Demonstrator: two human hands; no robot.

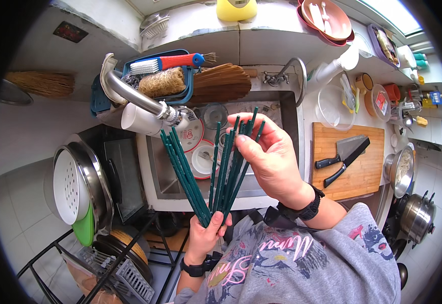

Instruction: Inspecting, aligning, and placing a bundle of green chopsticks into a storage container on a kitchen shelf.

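Observation:
A fanned bundle of dark green chopsticks (pixel 224 171) stands up in front of me, its lower ends gripped by my left hand (pixel 205 233). My right hand (pixel 268 152) pinches some of the upper ends between thumb and fingers, at the right side of the fan. Behind the chopsticks lies a steel sink (pixel 167 182) holding a red-rimmed plate (pixel 193 135), a white bowl (pixel 202 159) and a clear glass dish (pixel 215 115). A black strap is on each wrist.
Right of the sink, a cleaver (pixel 348 148) and a black knife (pixel 352 157) lie on a wooden cutting board (pixel 365 174). A steel tap (pixel 300 76) arches at the back right. A blue basket (pixel 188 85) holds brushes. Left are a white colander (pixel 68 186) and a black rack (pixel 110 271).

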